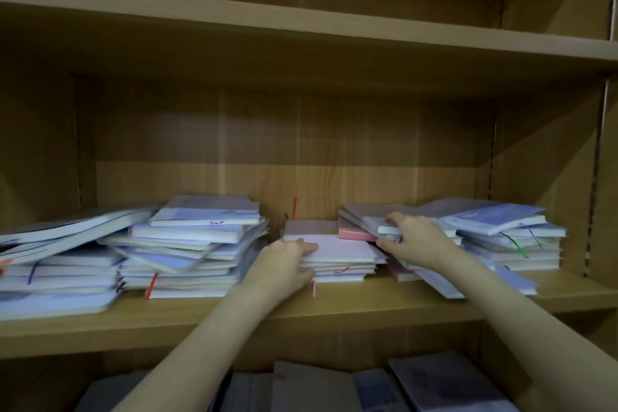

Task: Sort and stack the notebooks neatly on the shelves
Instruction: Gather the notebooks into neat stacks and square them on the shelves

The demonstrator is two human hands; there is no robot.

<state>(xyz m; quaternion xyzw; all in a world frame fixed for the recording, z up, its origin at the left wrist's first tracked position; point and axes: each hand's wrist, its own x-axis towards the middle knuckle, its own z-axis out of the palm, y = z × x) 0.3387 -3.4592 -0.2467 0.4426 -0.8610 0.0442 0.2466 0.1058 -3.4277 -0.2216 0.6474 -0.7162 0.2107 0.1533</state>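
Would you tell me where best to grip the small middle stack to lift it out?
Probably by its two short ends, from the front: the middle stack lies flat and overhangs nothing, its left end is already under the left hand, and its right end abuts the slumped pile.

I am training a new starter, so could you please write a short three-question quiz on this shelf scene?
1. True or false: the left hand grips the small middle stack.
2. What does the right hand hold? A) a red ribbon B) notebooks in the right pile C) the shelf edge
3. Fill in: a pink ribbon hangs below the ____ stack.

Key: 1 true; 2 B; 3 middle.
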